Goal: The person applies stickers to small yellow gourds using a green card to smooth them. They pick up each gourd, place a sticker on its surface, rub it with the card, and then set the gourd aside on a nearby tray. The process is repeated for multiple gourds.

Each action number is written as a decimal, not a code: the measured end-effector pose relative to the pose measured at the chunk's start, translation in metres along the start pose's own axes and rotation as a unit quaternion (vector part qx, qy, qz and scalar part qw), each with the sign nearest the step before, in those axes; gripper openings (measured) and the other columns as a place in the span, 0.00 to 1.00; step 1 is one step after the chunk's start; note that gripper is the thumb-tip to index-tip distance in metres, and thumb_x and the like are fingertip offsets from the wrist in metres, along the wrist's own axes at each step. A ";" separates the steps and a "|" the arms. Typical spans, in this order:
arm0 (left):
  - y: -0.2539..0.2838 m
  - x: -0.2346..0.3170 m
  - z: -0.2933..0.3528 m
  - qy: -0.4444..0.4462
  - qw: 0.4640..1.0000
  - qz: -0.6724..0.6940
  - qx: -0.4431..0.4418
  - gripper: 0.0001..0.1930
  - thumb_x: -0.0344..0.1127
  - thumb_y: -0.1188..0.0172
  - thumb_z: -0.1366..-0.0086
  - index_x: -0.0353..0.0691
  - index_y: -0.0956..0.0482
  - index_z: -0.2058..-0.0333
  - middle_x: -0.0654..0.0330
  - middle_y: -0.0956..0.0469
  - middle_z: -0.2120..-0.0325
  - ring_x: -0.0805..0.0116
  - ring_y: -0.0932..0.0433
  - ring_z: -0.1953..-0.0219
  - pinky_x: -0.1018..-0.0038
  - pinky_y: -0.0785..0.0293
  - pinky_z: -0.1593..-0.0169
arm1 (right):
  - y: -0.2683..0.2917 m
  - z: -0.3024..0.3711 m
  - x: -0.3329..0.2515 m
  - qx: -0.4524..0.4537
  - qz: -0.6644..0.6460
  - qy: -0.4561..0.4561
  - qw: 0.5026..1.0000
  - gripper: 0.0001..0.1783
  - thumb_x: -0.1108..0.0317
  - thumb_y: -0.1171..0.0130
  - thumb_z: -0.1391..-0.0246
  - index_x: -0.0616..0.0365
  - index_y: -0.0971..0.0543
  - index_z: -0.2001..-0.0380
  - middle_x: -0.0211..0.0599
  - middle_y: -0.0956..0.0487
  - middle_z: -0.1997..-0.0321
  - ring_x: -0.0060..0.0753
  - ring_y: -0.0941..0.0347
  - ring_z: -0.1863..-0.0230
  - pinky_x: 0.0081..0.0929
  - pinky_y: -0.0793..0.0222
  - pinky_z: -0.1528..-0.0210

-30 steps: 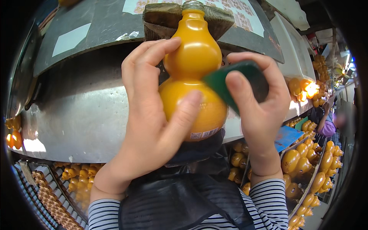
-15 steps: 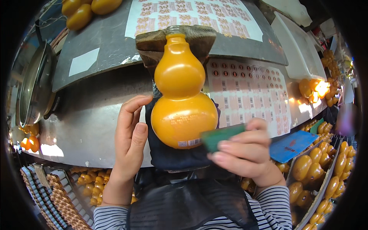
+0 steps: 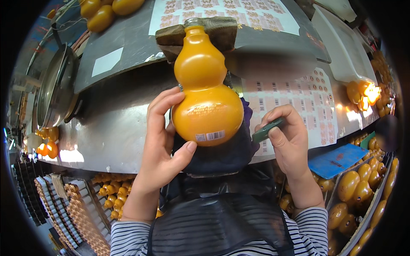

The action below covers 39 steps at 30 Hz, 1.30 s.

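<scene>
A glossy orange-yellow gourd-shaped bottle lies with its neck propped on a notched wooden block and its base toward me, on a dark cloth. A small white barcode label sits low on its wider bulb. My left hand holds the lower bulb from the left, fingers near the waist and thumb by the base. To the right, apart from the bottle, my right hand pinches a thin dark-green scraper, seen nearly edge-on.
A sheet of small labels lies right of the bottle, partly behind a dark blur. Another printed sheet lies at the back. A metal pan stands left, a white plastic tub right. A blue card rests beside boxed gourds.
My left hand has moved in and taken hold of the bottle's lower bulb. My right hand has drawn the scraper away from the label and turned it edge-on. A dark blur now covers part of the label sheet.
</scene>
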<state>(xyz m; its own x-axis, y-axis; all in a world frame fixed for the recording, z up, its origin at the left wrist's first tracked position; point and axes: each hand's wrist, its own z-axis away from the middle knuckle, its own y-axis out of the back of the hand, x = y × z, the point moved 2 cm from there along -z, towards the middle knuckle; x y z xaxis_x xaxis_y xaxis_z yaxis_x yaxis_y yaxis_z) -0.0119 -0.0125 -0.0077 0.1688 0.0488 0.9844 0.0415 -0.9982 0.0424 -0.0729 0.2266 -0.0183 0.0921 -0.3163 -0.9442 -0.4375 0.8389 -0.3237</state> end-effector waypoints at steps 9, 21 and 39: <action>-0.011 -0.001 0.003 0.002 0.999 0.042 0.031 0.35 0.25 0.45 0.48 0.40 0.44 0.39 0.53 0.48 0.39 0.59 0.46 0.34 0.61 0.41 0.35 | -0.007 0.001 -0.003 0.004 -0.030 0.008 1.000 0.14 0.69 0.39 0.42 0.62 0.30 0.57 0.34 0.26 0.61 0.21 0.30 0.58 0.21 0.33 0.51; -0.010 -0.002 0.010 -0.111 0.990 0.010 0.087 0.28 0.29 0.37 0.43 0.43 0.35 0.44 0.52 0.45 0.40 0.56 0.45 0.35 0.56 0.47 0.33 | -0.012 0.009 -0.007 0.010 -0.047 0.010 0.999 0.15 0.67 0.38 0.43 0.62 0.29 0.57 0.33 0.26 0.61 0.22 0.30 0.57 0.21 0.34 0.51; 0.003 0.032 0.000 -0.403 0.716 -0.568 0.049 0.06 0.38 0.32 0.48 0.50 0.22 0.78 0.68 0.27 0.50 0.60 0.38 0.40 0.46 0.46 0.33 | -0.006 0.014 -0.004 0.006 -0.084 -0.015 0.996 0.15 0.68 0.38 0.43 0.61 0.29 0.57 0.32 0.26 0.60 0.20 0.30 0.58 0.19 0.33 0.51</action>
<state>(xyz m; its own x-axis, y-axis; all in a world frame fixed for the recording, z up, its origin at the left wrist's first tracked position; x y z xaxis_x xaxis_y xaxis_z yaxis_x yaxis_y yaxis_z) -0.0060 -0.0140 0.0235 0.4839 0.8699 -0.0955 0.6651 -0.2946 0.6861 -0.0576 0.2287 -0.0136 0.1902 -0.4392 -0.8780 -0.4023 0.7810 -0.4778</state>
